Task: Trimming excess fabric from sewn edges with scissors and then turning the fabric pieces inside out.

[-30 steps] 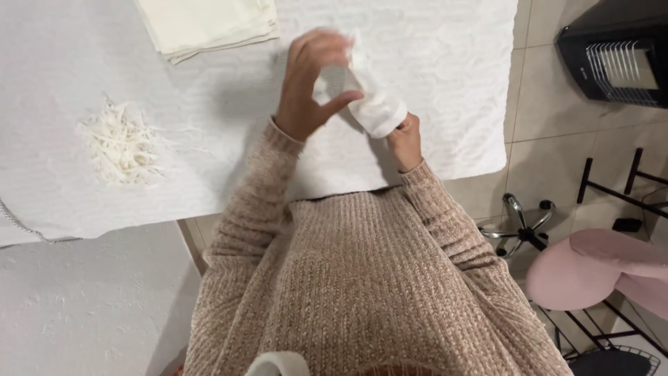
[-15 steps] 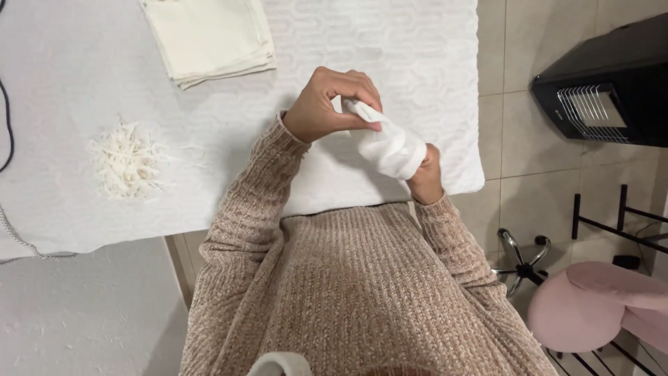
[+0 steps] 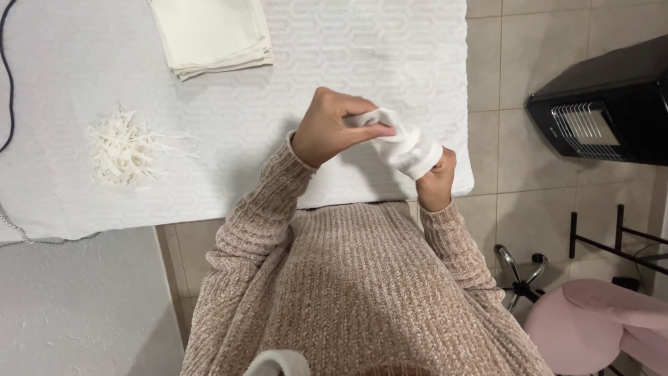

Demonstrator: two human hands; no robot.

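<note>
The white cloth (image 3: 403,145) sits right of centre in the frame, held clear above the near edge of the worktop (image 3: 362,63). It is bunched into a short roll between both hands. Your left hand (image 3: 334,129) is closed on the upper left end, fingers and thumb pinching the fabric. Your right hand (image 3: 435,182) is closed on the lower right end from beneath.

Compare with one second ago: the cloth then stood higher in the frame and more upright, with the left hand covering its top. Half a second ago it had tilted toward the lower right. It now lies more nearly level, and the roll looks tighter. In all likelihood, the cloth is being wound or twisted in the hands rather than set down.

Farther out, a stack of folded cream cloths (image 3: 212,35) lies at the upper left of the worktop. A heap of white shreds (image 3: 122,150) lies at mid left, well apart from the hands. A black heater (image 3: 605,115) stands on the tiled floor at the right edge, and a pink stool (image 3: 591,327) sits at lower right.
</note>
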